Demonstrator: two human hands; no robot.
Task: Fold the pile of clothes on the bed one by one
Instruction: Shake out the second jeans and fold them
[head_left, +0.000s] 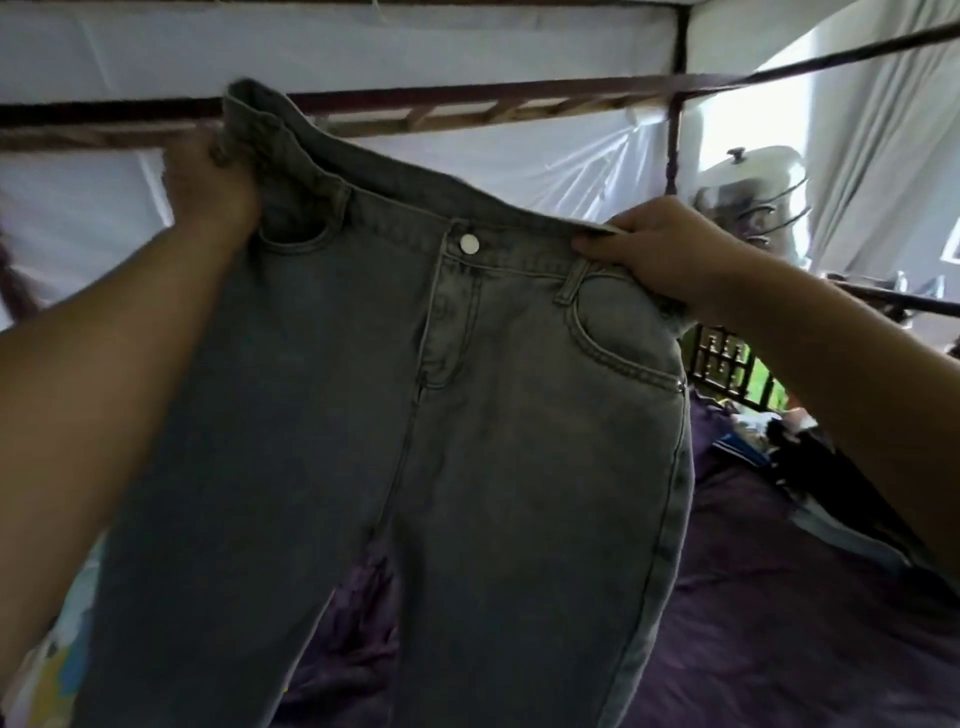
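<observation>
Holding jeans (415, 415) up by the waistband, above the bed (779, 597) | left grip (213, 192) bunches one waistband corner in curled fingers; right grip (660, 254) pinches the other | spread apart, likely so the legs hang straight for folding | faded grey-blue denim, raised seams, round metal button (469, 243) | bed cover purple, crumpled.

head cam | faces forward | close behind jeans (467, 415) | bed (779, 639) beyond
</observation>
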